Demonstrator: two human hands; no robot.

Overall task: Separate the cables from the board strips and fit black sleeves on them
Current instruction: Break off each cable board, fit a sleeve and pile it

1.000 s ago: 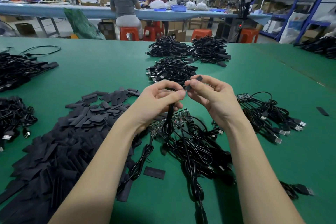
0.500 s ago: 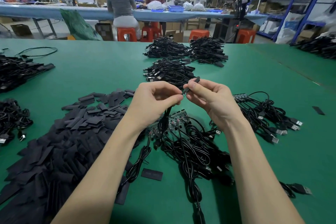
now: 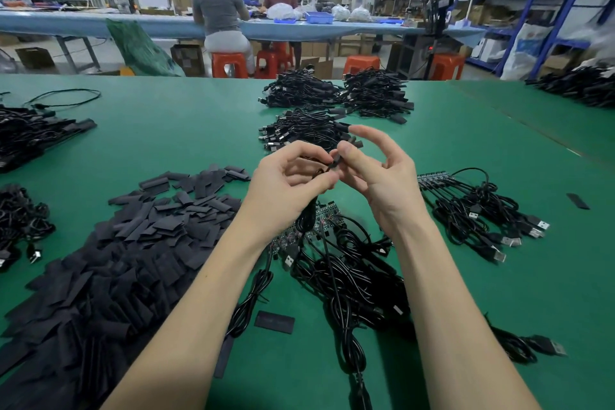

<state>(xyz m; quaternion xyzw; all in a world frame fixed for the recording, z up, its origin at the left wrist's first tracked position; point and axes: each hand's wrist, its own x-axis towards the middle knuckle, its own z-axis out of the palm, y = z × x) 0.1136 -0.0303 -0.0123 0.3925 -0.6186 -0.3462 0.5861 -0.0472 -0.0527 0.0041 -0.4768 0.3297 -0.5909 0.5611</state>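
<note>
Both hands raised above the green surface (image 3: pixel 186 130), fingertips met at centre. A black cable (image 3: pixel 307 216) is pinched near its end by the left hand (image 3: pixel 289 181), the rest hanging down to the tangle below. A black sleeve (image 3: pixel 346 148) is pinched by thumb and forefinger of the right hand (image 3: pixel 382 176), other fingers spread loose; the sleeve is tilted up to the right and meets the cable end. How far the sleeve is on cannot be told.

Directly under the hands a board strip (image 3: pixel 319 215) with attached cables is seen on the surface. A second strip with cables (image 3: pixel 472 210) is laid to the right, USB plugs fanned out. A large heap of loose sleeves (image 3: pixel 116 260) is spread at left; one single sleeve (image 3: pixel 274 322) is lying near the left forearm. Bundled cable piles (image 3: pixel 332 100) are stacked beyond the hands. Two people are seated at a far bench (image 3: pixel 100 23).
</note>
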